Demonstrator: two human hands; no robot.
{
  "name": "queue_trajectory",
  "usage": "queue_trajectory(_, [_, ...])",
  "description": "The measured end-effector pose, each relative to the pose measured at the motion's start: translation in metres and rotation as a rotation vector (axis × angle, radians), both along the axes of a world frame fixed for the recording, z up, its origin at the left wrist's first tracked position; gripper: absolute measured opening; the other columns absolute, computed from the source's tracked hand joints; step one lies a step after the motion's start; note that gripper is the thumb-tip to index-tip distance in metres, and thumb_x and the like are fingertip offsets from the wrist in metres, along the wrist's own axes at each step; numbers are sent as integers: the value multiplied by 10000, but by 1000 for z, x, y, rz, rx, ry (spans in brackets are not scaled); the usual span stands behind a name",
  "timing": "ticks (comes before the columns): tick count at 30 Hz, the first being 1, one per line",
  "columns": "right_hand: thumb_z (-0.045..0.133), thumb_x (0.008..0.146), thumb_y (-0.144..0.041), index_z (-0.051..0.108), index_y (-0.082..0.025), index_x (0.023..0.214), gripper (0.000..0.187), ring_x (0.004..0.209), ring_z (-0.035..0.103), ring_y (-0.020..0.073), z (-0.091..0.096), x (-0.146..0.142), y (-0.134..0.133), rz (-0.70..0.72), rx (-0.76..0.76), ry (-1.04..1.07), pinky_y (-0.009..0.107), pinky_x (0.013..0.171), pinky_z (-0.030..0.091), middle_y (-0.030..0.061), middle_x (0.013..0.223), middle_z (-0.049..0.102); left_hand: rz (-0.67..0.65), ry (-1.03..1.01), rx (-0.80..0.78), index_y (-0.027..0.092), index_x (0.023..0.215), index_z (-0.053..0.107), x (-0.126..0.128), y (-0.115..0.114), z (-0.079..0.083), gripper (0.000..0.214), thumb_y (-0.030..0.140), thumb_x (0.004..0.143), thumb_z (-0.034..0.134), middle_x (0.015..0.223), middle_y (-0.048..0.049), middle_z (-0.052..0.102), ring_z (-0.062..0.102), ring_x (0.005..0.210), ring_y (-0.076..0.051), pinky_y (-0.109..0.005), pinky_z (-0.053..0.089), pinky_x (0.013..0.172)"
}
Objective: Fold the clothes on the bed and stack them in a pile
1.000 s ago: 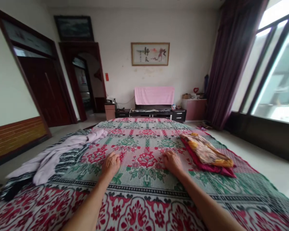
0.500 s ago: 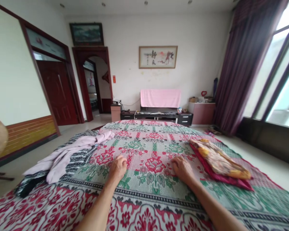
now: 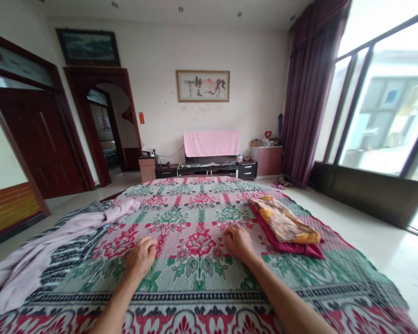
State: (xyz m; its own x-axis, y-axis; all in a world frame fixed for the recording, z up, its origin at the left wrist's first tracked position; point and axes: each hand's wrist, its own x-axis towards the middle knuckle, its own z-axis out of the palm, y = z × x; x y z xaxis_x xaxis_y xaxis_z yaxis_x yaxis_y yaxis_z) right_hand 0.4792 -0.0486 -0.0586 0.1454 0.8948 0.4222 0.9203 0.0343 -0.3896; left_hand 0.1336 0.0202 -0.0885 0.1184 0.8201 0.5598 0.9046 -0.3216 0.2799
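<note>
A flowered bed cover in pink, green and grey spreads out before me. My left hand rests on it left of a large red flower, fingers loosely bent and nothing visible in them. To the flower's right lies my right hand, palm down with slightly bent fingers, holding nothing that I can see. Beside it on the right is a folded yellow-and-beige patterned cloth on top of a folded dark pink cloth. At left, a pale pink garment is draped over a black-and-white striped cloth.
Beyond the cover's far edge stands a low black cabinet, with a pink cloth draped over something above it. A doorway opens at the back left. Purple curtains hang beside large windows on the right.
My view has turned to the right, so the room and bed appear further left and more window shows. Both hands stay at about the same places on the cover.
</note>
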Motion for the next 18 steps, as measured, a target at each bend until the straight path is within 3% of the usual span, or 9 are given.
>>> queue_trajectory(13, [475,766,-147,702,-205,803,238,850,565,163,2,-2,0,-39,-10,31,253,776,376,42,904,662,-3,38,-5,237,803,732,-6,12,-7,321,285,770,415,1073,-58,693,649,978,-201,-289,491,890])
queue_trajectory(18, [470,773,-145,700,-203,796,238,844,565,161,4,-3,1,-72,-27,30,250,749,375,46,912,658,-43,27,30,237,766,719,-6,16,-6,311,302,764,415,981,-57,711,662,904,-193,-287,502,855])
